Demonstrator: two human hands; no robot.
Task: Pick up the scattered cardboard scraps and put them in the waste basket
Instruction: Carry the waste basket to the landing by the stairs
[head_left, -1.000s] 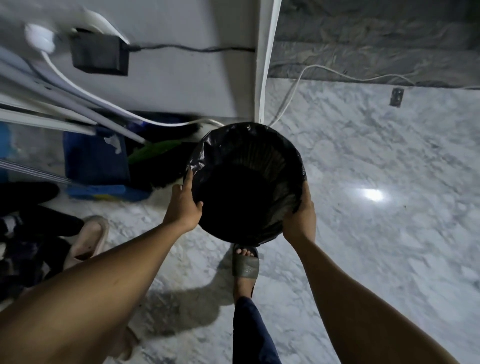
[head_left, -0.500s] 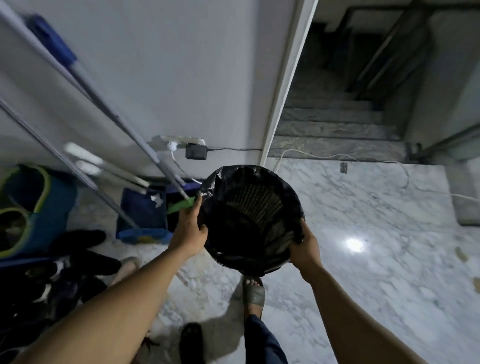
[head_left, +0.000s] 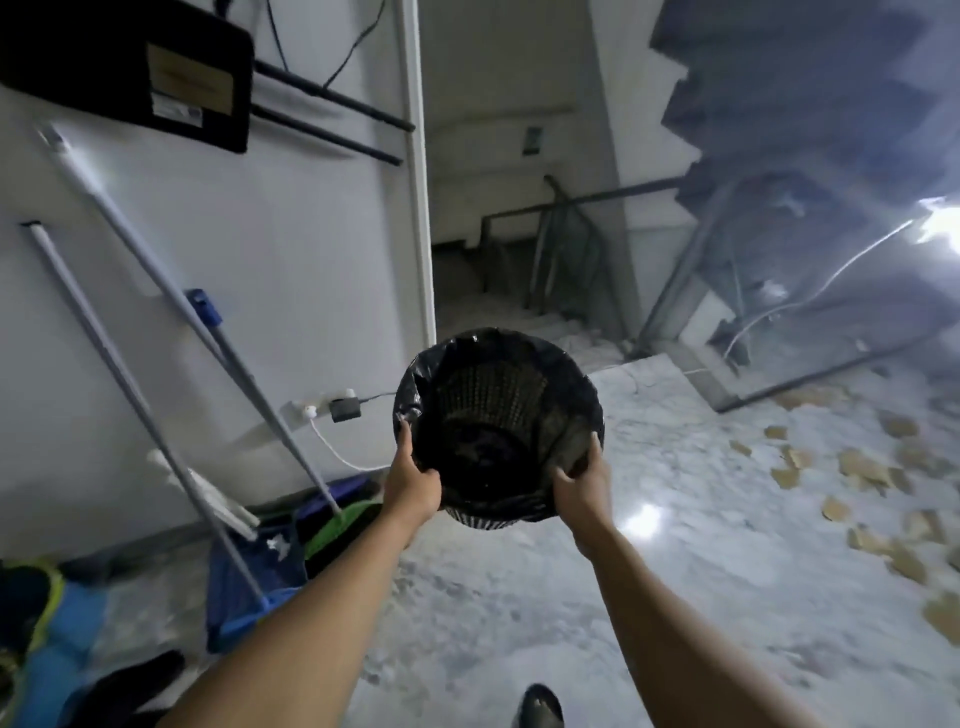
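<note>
My left hand (head_left: 413, 486) and right hand (head_left: 582, 488) grip the waste basket (head_left: 498, 426), fingers clamped on its rim. Cardboard scraps (head_left: 857, 467) at three o'clock all wait on the floor (head_left: 649, 597).

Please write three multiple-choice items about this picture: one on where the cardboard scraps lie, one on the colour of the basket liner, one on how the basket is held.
1. Where are the cardboard scraps?
A. on the floor, right side
B. inside the basket
C. on the stairs

2. Colour of the liner?
A. white
B. black
C. green

3. How is the waste basket held?
A. by one hand
B. standing on the floor
C. by both hands

A: cardboard scraps lie on the floor.
B: liner is black.
C: left hand and right hand grip the waste basket.
</note>
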